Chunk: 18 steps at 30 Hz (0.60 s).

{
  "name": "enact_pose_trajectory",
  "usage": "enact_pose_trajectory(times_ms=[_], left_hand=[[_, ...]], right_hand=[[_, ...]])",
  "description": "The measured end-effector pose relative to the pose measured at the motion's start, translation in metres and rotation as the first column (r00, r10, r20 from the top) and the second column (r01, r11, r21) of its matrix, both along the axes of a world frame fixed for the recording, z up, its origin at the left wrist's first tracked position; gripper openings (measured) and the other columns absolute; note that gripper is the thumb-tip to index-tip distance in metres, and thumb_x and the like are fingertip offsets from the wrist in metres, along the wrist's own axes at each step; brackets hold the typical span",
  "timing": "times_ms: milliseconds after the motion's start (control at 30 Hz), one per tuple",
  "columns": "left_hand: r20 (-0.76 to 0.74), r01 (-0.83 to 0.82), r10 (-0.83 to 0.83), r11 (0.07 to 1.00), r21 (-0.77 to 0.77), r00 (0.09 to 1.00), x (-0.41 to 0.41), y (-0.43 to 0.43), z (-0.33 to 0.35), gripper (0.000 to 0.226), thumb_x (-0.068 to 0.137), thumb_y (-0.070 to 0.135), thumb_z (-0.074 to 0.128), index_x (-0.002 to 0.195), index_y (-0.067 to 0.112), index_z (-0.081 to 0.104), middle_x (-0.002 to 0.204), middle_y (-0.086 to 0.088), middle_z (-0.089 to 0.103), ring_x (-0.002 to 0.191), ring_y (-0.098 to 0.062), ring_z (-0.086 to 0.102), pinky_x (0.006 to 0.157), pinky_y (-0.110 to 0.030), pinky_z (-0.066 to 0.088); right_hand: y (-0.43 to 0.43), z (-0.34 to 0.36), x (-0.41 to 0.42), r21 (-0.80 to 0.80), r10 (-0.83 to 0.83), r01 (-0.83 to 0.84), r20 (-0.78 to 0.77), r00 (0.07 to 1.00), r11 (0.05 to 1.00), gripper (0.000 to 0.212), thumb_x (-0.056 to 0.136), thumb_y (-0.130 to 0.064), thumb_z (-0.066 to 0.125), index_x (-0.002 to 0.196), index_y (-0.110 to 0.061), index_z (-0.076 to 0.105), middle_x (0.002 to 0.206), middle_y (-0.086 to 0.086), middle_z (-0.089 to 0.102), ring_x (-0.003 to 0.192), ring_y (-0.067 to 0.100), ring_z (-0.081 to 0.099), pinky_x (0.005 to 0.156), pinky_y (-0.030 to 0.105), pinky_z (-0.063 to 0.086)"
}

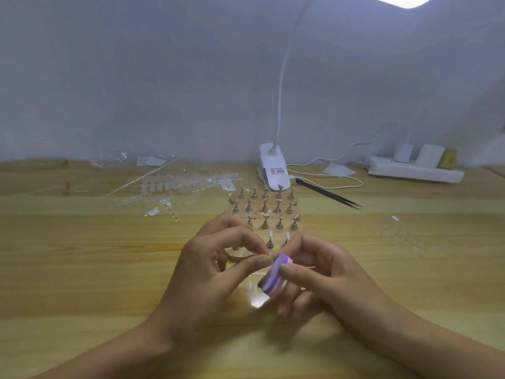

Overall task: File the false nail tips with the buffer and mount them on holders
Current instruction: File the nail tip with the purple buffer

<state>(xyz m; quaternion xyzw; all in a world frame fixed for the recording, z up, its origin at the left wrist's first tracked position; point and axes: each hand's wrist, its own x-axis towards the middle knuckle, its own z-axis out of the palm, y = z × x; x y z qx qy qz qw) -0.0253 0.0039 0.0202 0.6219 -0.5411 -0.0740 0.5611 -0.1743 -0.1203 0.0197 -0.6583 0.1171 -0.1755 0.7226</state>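
My right hand (314,272) grips a small pink and purple buffer block (274,277) between thumb and fingers. My left hand (218,263) pinches a small clear nail tip (269,257) at its fingertips, right against the buffer's top edge. Just behind my hands stand rows of small bronze holders (265,207) on clear strips. Two of the nearest holders (278,239) carry clear tips. Loose clear tips lie on the table under my hands (250,285).
Strips and bags of clear nail tips (185,184) lie at the back left. A white clip lamp (273,170) stands behind the holders, black tweezers (328,194) to its right, a white power strip (415,170) at the far right. A small red object (67,186) sits far left.
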Motion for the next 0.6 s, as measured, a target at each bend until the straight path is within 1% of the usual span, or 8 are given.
enact_pose_trajectory(times_ms=[67, 133, 200, 267, 300, 400, 467, 600], left_hand=[[-0.022, 0.003, -0.003, 1.000, 0.000, 1.000, -0.0002, 0.0006, 0.0006, 0.006, 0.072, 0.036, 0.074, 0.071, 0.031, 0.071, 0.086, 0.012, 0.059, 0.085, -0.010, 0.057, 0.056, -0.020, 0.037], [-0.025, 0.013, -0.013, 1.000, -0.001, 1.000, -0.0006, 0.0007, 0.0015, 0.007, 0.073, 0.035, 0.075, 0.071, 0.029, 0.071, 0.086, 0.012, 0.059, 0.085, -0.010, 0.056, 0.057, -0.020, 0.037], [-0.017, 0.013, -0.013, 1.000, 0.003, 1.000, -0.0013, 0.0005, 0.0010, 0.009, 0.075, 0.033, 0.076, 0.071, 0.027, 0.071, 0.086, 0.011, 0.059, 0.085, -0.010, 0.057, 0.057, -0.021, 0.039], [-0.038, 0.021, -0.021, 1.000, 0.006, 0.999, -0.0009, 0.0004, 0.0011, 0.010, 0.075, 0.033, 0.078, 0.071, 0.026, 0.072, 0.086, 0.012, 0.059, 0.085, -0.009, 0.056, 0.058, -0.020, 0.038], [-0.041, 0.027, -0.027, 1.000, 0.011, 0.999, -0.0009, 0.0006, 0.0013, 0.009, 0.075, 0.033, 0.078, 0.071, 0.027, 0.072, 0.086, 0.012, 0.059, 0.085, -0.008, 0.056, 0.059, -0.016, 0.037], [0.001, 0.018, -0.018, 1.000, 0.017, 1.000, -0.0012, 0.0016, 0.0007, 0.009, 0.074, 0.033, 0.079, 0.070, 0.029, 0.072, 0.086, 0.012, 0.059, 0.087, -0.006, 0.056, 0.065, -0.008, 0.035], [-0.021, 0.019, -0.018, 1.000, 0.013, 1.000, -0.0010, 0.0018, 0.0006, 0.008, 0.073, 0.032, 0.079, 0.071, 0.029, 0.072, 0.086, 0.013, 0.059, 0.087, -0.006, 0.057, 0.065, -0.007, 0.036], [-0.043, 0.034, -0.034, 0.999, 0.001, 0.998, -0.0002, 0.0024, 0.0003, 0.007, 0.074, 0.034, 0.077, 0.071, 0.031, 0.071, 0.087, 0.012, 0.059, 0.086, -0.009, 0.057, 0.063, -0.008, 0.037]], right_hand=[[0.0000, -0.0008, -0.0007, 0.026, -0.051, 0.051, 0.012, 0.999, 0.998, 0.024, 0.083, -0.026, 0.071, 0.092, -0.005, 0.062, 0.089, 0.020, 0.072, 0.061, 0.025, 0.069, 0.051, 0.027, 0.056], [0.0007, 0.0007, -0.0013, 0.011, -0.029, 0.029, 0.003, 1.000, 1.000, 0.025, 0.084, -0.024, 0.070, 0.094, -0.004, 0.060, 0.089, 0.020, 0.073, 0.063, 0.025, 0.070, 0.052, 0.025, 0.055], [0.0025, 0.0015, -0.0009, -0.013, -0.012, 0.011, -0.001, 1.000, 1.000, 0.020, 0.084, -0.024, 0.072, 0.092, -0.008, 0.063, 0.090, 0.021, 0.072, 0.063, 0.026, 0.070, 0.052, 0.025, 0.055], [0.0011, 0.0009, -0.0004, 0.023, -0.087, 0.086, 0.030, 0.996, 0.996, 0.014, 0.085, -0.026, 0.074, 0.088, -0.014, 0.067, 0.088, 0.017, 0.072, 0.060, 0.024, 0.070, 0.050, 0.025, 0.055], [0.0000, 0.0007, -0.0002, 0.041, -0.101, 0.099, 0.038, 0.994, 0.994, 0.013, 0.085, -0.026, 0.074, 0.088, -0.015, 0.067, 0.086, 0.014, 0.072, 0.059, 0.024, 0.069, 0.050, 0.025, 0.055], [-0.0020, 0.0008, 0.0007, 0.052, -0.063, 0.061, 0.028, 0.998, 0.997, 0.017, 0.082, -0.027, 0.077, 0.089, -0.015, 0.068, 0.084, 0.013, 0.071, 0.058, 0.024, 0.068, 0.050, 0.025, 0.055], [-0.0022, 0.0012, 0.0008, 0.060, -0.074, 0.073, 0.023, 0.997, 0.996, 0.019, 0.078, -0.030, 0.075, 0.087, -0.015, 0.068, 0.084, 0.015, 0.071, 0.057, 0.024, 0.068, 0.049, 0.026, 0.054], [-0.0034, 0.0008, 0.0005, 0.054, -0.059, 0.058, 0.020, 0.998, 0.997, 0.035, 0.078, -0.029, 0.074, 0.096, -0.003, 0.058, 0.085, 0.015, 0.071, 0.057, 0.025, 0.067, 0.049, 0.025, 0.055]])
